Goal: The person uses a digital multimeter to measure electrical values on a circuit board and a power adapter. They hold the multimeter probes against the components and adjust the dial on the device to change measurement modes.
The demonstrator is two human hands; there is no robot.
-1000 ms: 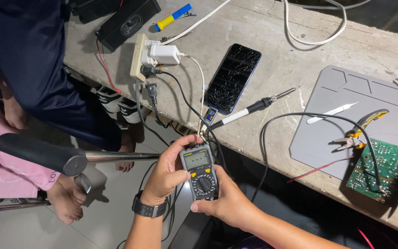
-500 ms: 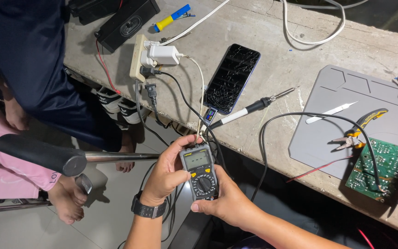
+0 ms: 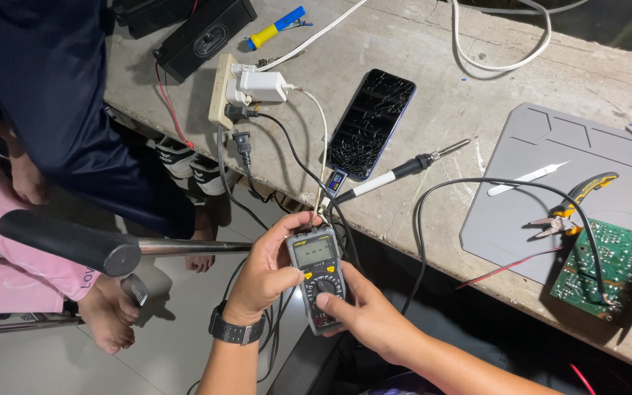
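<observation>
While the left hand (image 3: pixel 265 274) wraps around the little grey meter (image 3: pixel 317 276) low in the middle of the frame to keep it steady, the right hand (image 3: pixel 369 316) curls under it, thumb on the round dial. The cracked phone (image 3: pixel 371 123) lies above on the bench (image 3: pixel 433 66).

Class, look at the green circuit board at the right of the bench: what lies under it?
The green circuit board rests on a grey work mat, which lies on the concrete bench. A black wire runs to its edge. The mat's surface beneath the board is hidden.
</observation>
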